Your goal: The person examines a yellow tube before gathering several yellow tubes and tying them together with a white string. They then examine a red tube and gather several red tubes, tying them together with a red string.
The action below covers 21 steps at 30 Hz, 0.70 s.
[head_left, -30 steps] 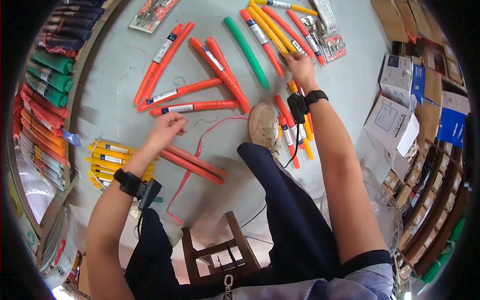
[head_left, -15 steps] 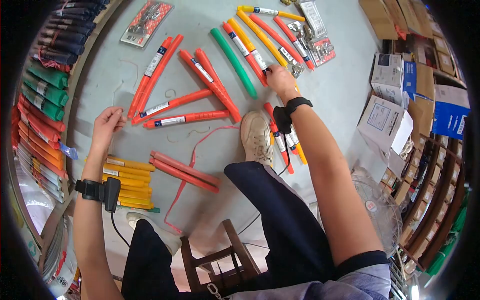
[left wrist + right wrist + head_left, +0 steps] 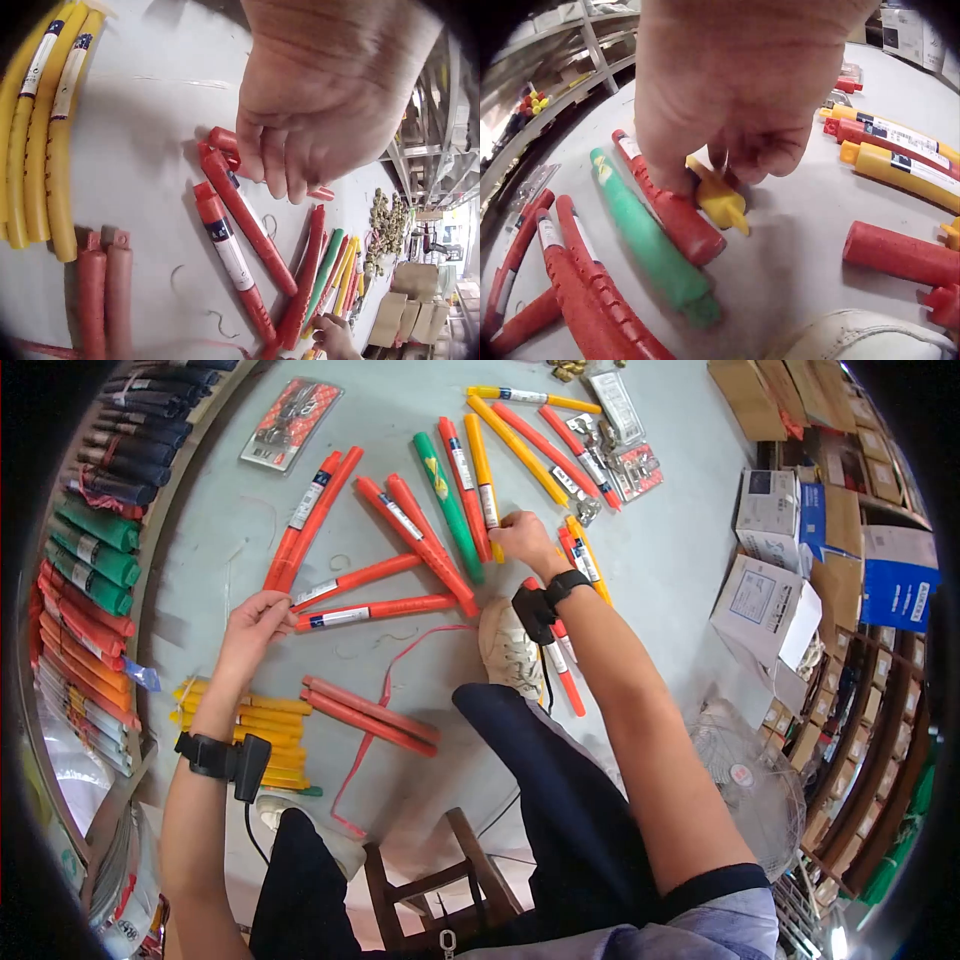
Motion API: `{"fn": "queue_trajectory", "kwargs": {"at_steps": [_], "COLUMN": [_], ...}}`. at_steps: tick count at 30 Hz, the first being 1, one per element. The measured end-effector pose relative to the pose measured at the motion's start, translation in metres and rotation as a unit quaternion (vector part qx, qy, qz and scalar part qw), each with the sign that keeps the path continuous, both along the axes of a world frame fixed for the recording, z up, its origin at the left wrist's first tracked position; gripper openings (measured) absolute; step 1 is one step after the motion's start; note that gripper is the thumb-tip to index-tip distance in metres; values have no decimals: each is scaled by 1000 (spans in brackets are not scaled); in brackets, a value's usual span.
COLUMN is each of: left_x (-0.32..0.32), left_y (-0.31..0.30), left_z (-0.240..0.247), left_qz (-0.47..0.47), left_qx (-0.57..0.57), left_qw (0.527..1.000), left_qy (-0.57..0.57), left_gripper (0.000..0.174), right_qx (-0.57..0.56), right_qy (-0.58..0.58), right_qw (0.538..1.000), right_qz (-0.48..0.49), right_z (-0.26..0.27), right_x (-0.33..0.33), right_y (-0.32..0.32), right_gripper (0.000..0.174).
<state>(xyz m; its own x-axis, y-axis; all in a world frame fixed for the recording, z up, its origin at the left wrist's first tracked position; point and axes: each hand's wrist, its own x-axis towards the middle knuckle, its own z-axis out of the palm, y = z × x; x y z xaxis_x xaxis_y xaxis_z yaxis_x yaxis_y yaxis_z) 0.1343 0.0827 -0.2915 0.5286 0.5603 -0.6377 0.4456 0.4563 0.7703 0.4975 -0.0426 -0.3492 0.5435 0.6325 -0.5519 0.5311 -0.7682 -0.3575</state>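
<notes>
The right hand (image 3: pixel 530 545) pinches a yellow tube (image 3: pixel 480 460) near its lower end, right of a red tube (image 3: pixel 459 480) and a green tube (image 3: pixel 445 500). In the right wrist view the yellow tube's tabbed end (image 3: pixel 724 206) pokes out below the fingers. The left hand (image 3: pixel 255 630), fingers loosely bent, is over the left ends of several red tubes (image 3: pixel 390 607). From the left wrist view, the left hand (image 3: pixel 315 112) covers part of a red pair, while two nearer red tubes (image 3: pixel 244 270) have their ends uncovered; its thumb is hidden.
Yellow tubes (image 3: pixel 275 725) and a red pair (image 3: pixel 370 717) lie nearer the body, beside a pink ribbon (image 3: pixel 385 685). A shoe (image 3: pixel 508 650) stands near the right hand. Packaged hardware (image 3: pixel 292 425) lies farther off; cartons (image 3: pixel 755 600) and a fan (image 3: pixel 745 775) are at right.
The right hand has moved left with the yellow tube, which now lies beside the red and green ones. The left hand went left, then back right over the red tube ends.
</notes>
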Motion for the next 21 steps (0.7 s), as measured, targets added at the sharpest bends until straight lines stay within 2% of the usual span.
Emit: {"fn": "queue_trajectory", "kwargs": {"at_steps": [2,4,6,8,10,16,18,19,20,21], "left_x": [3,6,9,6,8,5,6,8,9,9], "left_y": [-3,-5,-6,-14,-10,-11,-10,-11,-12,-13], "left_z": [5,8,3,0,4,-3,-3,0,2,2], "left_qz": [-7,-32,-26,-24,-42,-44,-42,-43,-44,-43], "left_qx": [-1,-8,-8,-25,-12,-16,-12,-13,-15,-20], "left_qw": [1000,999,1000,999,999,999,999,999,999,999], "left_qy": [8,8,7,20,4,-5,-12,-15,-18,-24], "left_gripper": [18,19,19,19,20,20,20,20,19,20], "right_qx": [6,4,76,45,-40,-78,-84,-21,-18,23], "right_qy": [147,145,36,-33,-61,-128,-91,-70,-69,86], "right_qw": [986,985,996,998,994,980,988,993,993,996], "right_qz": [-81,-93,-10,41,84,128,92,91,94,14], "right_z": [9,6,-6,-11,13,13,14,4,-3,11], "right_x": [0,-3,-5,-9,-18,-8,-10,-7,0,-6], "right_y": [-1,-5,-13,-11,2,12,9,8,4,2], "right_gripper": [33,34,38,41,43,45,45,39,39,34]}}
